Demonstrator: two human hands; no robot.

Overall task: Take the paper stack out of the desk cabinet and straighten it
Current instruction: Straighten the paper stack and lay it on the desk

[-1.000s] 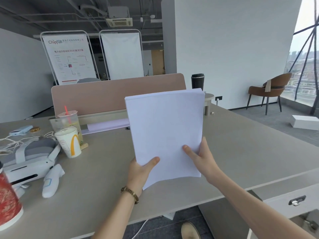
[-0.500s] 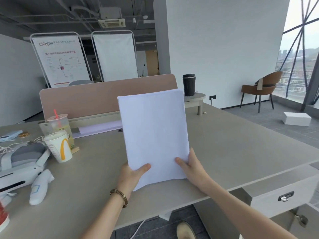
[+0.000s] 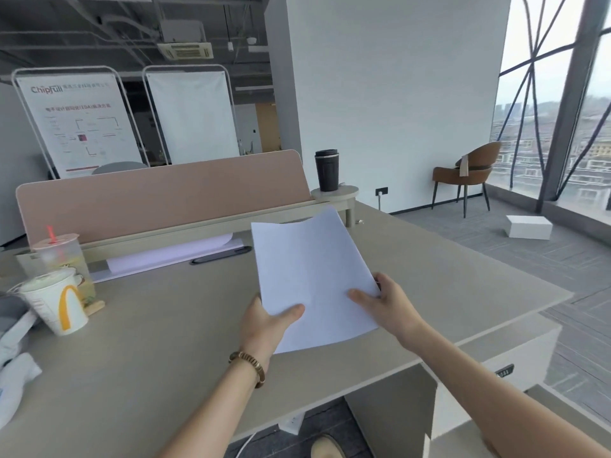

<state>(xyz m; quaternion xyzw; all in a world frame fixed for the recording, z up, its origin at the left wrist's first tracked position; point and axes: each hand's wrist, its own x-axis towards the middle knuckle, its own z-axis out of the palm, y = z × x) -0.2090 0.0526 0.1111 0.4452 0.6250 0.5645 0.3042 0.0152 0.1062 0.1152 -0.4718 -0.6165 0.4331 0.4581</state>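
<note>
A white paper stack (image 3: 310, 272) is held low over the beige desk (image 3: 165, 358), tilted back so its face shows, its top edge slightly curled. My left hand (image 3: 264, 322) grips its lower left edge with the thumb on the front. My right hand (image 3: 386, 302) grips the lower right edge, thumb on the front as well. The desk cabinet (image 3: 515, 355) sits under the desk's right end, with a lock handle on its drawer front.
Two drink cups (image 3: 58, 299) stand at the left of the desk beside white gear (image 3: 13, 375). A pink divider (image 3: 158, 196) runs along the back, a black tumbler (image 3: 326, 170) on a small shelf. More paper (image 3: 172, 252) lies under the divider.
The stack has gone from nearly upright in front of me to tilted back and lower toward the desk. Both hands kept their grip. My view shifted right.
</note>
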